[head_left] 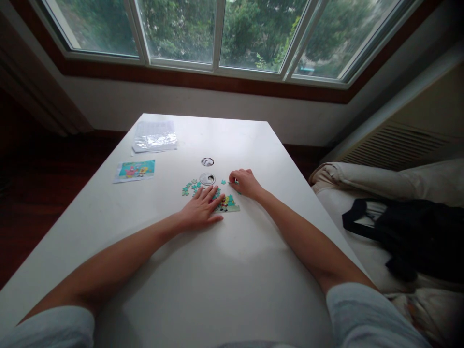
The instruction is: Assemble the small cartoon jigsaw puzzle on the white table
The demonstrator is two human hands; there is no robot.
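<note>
My left hand [202,208] lies flat with its fingers spread over a partly joined jigsaw puzzle [232,205], covering its left part. The visible section has a yellow figure and a pale green lower edge. Just right of the puzzle, my right hand [246,182] is closed in a pinch, with a small teal bit of a puzzle piece showing at its fingertips. One loose teal puzzle piece [224,182] lies left of those fingertips. Several more loose puzzle pieces [185,191] are scattered beyond and left of my left hand.
A round grommet [203,179] and a second round opening [207,162] are set in the white table [239,270]. A printed picture sheet [136,170] and a clear plastic bag over papers [155,137] lie at the left. Dark clothing [416,237] rests on a pale seat at right.
</note>
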